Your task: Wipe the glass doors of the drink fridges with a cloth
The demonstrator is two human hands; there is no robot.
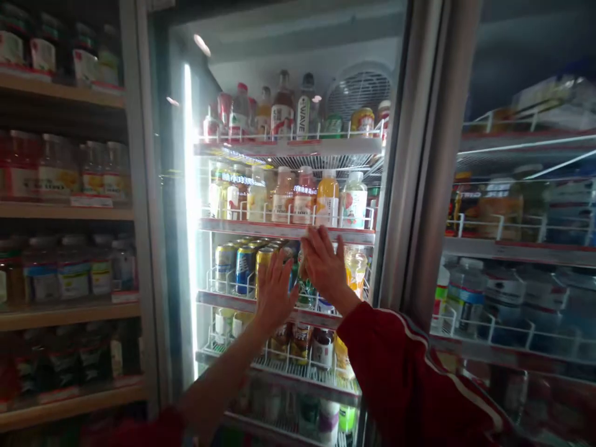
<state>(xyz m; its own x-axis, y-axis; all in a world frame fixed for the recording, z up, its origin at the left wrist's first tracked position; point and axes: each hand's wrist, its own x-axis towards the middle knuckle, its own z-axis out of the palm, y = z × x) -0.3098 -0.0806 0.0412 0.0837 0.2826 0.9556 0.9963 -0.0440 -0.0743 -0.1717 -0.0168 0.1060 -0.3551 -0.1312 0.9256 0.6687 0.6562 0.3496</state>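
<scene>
My left hand (274, 295) is raised with its fingers stretched upward, in front of the cans on the middle shelf of a lit drinks fridge. Slightly higher and to the right, my right hand (323, 261) has its fingers extended, just below the shelf edge (270, 230) that carries juice bottles. Both palms face the fridge; whether they touch its glass door I cannot tell. Around the left hand stand a blue can (245, 270) and a gold can (264, 264). Beyond the right hand is a bottle of yellow drink (356, 270), and an orange juice bottle (327, 197) stands above it.
A metal door frame (423, 155) runs down the right side, with another fridge section of bottles (470, 285) beyond it. At left, wooden shelves (60, 211) hold rows of bottles. A bright light strip (189, 186) lines the fridge's left side. White wire rails front the shelves.
</scene>
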